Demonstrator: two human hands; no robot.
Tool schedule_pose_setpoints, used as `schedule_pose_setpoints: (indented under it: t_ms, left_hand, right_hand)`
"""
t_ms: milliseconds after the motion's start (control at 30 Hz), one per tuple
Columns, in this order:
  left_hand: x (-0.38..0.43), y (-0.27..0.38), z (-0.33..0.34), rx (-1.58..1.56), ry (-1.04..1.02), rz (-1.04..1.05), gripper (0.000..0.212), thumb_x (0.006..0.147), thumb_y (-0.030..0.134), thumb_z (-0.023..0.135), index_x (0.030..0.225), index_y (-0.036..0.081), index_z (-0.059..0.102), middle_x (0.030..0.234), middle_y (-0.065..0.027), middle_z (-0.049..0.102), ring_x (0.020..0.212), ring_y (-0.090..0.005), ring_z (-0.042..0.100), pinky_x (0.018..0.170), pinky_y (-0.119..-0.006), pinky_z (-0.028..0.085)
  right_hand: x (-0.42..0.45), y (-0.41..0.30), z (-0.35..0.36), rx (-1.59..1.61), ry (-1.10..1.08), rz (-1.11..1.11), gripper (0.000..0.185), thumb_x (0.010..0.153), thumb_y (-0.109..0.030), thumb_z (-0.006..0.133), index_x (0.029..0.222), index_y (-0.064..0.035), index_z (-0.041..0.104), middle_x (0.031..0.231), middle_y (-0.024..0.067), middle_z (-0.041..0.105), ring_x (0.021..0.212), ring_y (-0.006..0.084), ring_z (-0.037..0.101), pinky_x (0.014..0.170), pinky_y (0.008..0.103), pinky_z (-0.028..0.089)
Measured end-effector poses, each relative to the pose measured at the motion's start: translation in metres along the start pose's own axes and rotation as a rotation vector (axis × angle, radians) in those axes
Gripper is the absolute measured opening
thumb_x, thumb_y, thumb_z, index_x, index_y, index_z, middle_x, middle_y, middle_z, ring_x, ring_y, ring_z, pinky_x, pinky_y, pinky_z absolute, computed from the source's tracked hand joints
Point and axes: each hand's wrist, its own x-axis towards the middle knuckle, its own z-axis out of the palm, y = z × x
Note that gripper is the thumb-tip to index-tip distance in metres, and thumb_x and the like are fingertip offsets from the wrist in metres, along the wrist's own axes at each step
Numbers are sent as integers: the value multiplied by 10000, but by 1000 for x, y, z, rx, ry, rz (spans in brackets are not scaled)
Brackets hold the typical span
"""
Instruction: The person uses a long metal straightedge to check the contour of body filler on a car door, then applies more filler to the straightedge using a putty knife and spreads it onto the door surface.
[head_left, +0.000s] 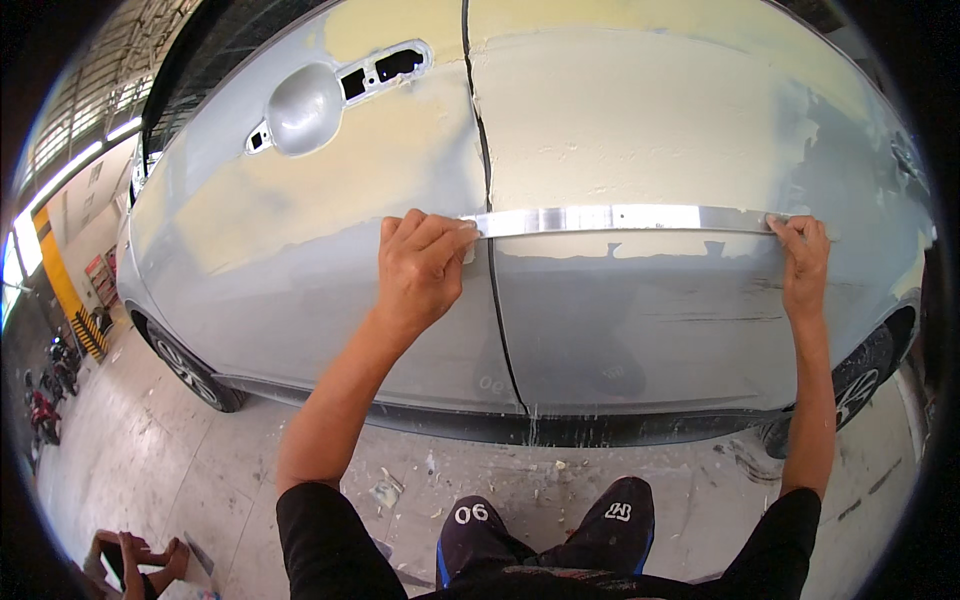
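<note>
A long, shiny metal strip lies nearly level against the side of a grey car. My left hand grips its left end, just left of the dark gap between the two doors. Its right end is pinched by my right hand, thumb on the strip's face. Behind and above the strip, the rear door carries a broad coat of cream body filler with a ragged lower edge. Yellowish filler patches also mark the front door, whose handle recess has open holes and no handle.
A front wheel and a rear wheel flank the dark sill. Filler scraps litter the tiled floor. At lower left, another person is partly visible. Motorcycles stand near a yellow pillar.
</note>
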Motion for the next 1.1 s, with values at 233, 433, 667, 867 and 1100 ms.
schedule_pose_setpoints:
  t_ms: [233,433,667,867,1100]
  left_hand:
    - [-17,9,-8,-96,-101,-29,193,717,-26,713,845,118,697,841,25,677,727,-196,544,668,-351,328]
    - [59,-21,-30,8,112,28,159,746,-11,670,844,114,679,865,-12,681,754,-266,554,660,-395,355]
    - [119,-60,-24,183,307,128,117,760,52,739,848,128,726,907,61,700,741,-177,553,664,-332,351]
    - [123,-69,-19,228,313,124,133,766,54,739,869,138,726,923,66,704,754,-172,563,671,-326,358]
    - [127,-73,-18,254,280,134,168,776,37,729,910,139,726,951,52,711,779,-176,581,686,-327,374]
  right_hand:
    - [-19,-8,-11,73,-89,16,323,834,70,553,1059,-91,721,816,60,494,794,226,483,760,326,375]
    - [56,-2,-29,-31,75,-4,329,849,70,541,1075,-82,724,806,68,473,762,239,466,702,328,408]
    - [128,30,-1,-131,339,-141,340,874,20,612,1151,-144,722,856,33,535,805,204,510,754,325,431]
    - [141,35,13,-147,367,-151,363,865,25,616,1146,-177,728,855,18,542,787,200,508,722,331,444]
    - [144,47,23,-134,332,-149,356,892,-3,614,1180,-188,714,852,7,540,799,189,506,718,318,450]
